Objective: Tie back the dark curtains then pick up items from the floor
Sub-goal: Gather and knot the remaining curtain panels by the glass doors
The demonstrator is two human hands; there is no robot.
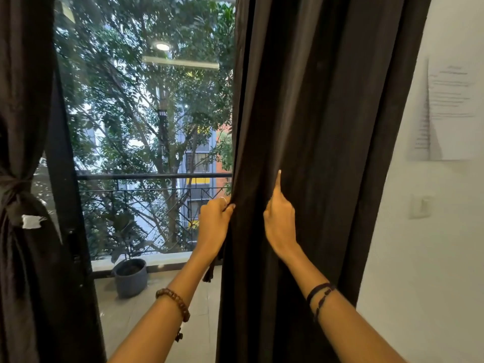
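The right curtain (pixel 314 153) hangs straight down beside the window (pixel 146 127), its long folds running vertically; its top and hem are cut off from view. The left hand (pixel 213 224) clutches the curtain's window-side edge, fingertips buried in the fabric. The right hand (pixel 280 221) rests on the curtain's front, forefinger pointing up, other fingers curled into a fold; whether they grip it is unclear. Across the window, the left curtain (pixel 21 153) is already tied. Beyond the glass stands a pot (pixel 131 277). A blurred, unreadable paper (pixel 450 113) hangs on the wall right of the curtain.
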